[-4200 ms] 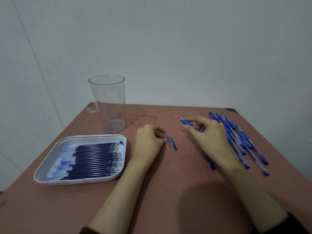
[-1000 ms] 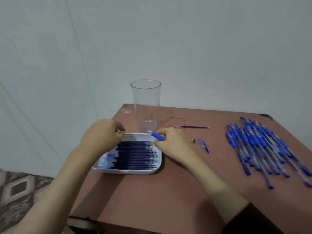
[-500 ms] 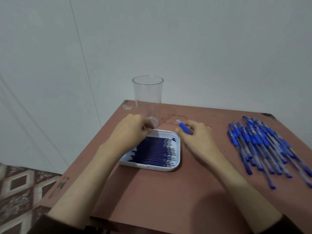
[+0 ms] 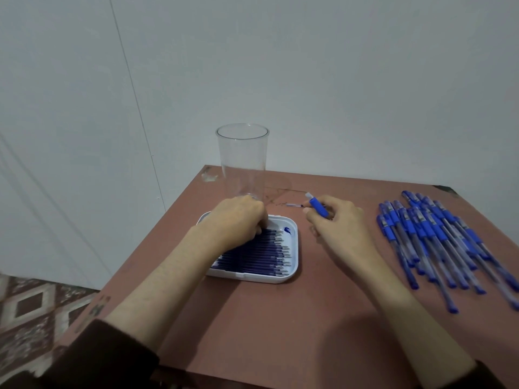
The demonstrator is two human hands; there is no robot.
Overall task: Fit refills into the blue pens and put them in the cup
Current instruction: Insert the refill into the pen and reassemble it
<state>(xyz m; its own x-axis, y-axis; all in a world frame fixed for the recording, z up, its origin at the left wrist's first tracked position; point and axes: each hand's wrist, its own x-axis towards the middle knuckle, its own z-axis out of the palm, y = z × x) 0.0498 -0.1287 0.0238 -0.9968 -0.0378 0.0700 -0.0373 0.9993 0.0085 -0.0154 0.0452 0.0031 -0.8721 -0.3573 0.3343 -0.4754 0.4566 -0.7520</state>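
Left hand (image 4: 236, 220): curled, fingertips set on the refills (image 4: 258, 254) in the tray (image 4: 292, 273); a grip cannot be told.
Right hand (image 4: 337, 224): a blue pen barrel (image 4: 318, 208) is held in the curled fingers.
Cup (image 4: 243, 161): just beyond the left hand.

Head camera looks forward and down, close over the table (image 4: 280, 318).

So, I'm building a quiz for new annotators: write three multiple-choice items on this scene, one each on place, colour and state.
1. Where is the tray relative to the cup? A inside it; B in front of it; C behind it.
2. What colour is the tray? A white; B red; C black.
3. How is the cup? A on its side; B upright, full; C upright, empty.
Key: B, it lies just before the cup's base; A, its rim is white; C, the clear wall shows nothing inside.
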